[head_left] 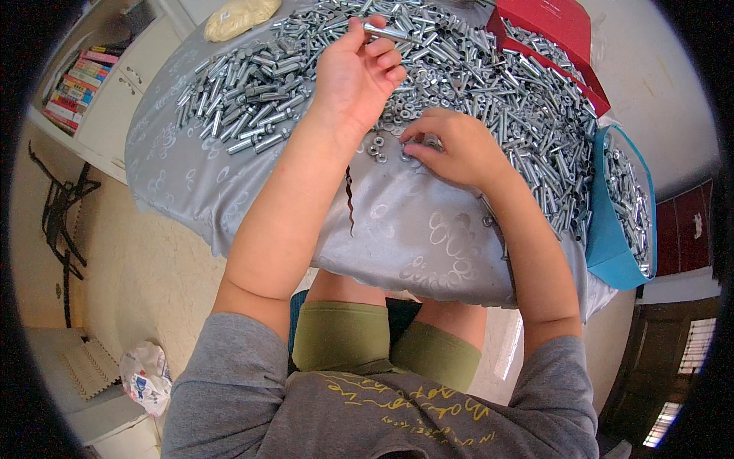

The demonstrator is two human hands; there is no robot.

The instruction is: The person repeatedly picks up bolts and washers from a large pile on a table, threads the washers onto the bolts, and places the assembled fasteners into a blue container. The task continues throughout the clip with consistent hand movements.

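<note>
My left hand [358, 76] is raised over the pile, its thumb and index finger closed on a silver expansion bolt [388, 32] that points to the right. The other fingers curl loosely. Lower and to the right, my right hand [459, 149] reaches down to the pile's near edge. Its thumb and index finger pinch a small metal nut [406, 153]; the palm hides part of what lies beneath. Several loose nuts [377, 150] sit just left of those fingertips. Beyond them lie flat washers [397, 113]. To the left is a heap of expansion bolts [264, 88].
A grey patterned cloth [382, 222] covers the table. Metal sleeves and bolts [547, 153] spread across its far and right side. A red box [547, 23] and a blue bin [612, 222] hold more hardware. At the far left lies a pale yellow bag [241, 19]. A dark twisted strip [350, 200] rests nearby.
</note>
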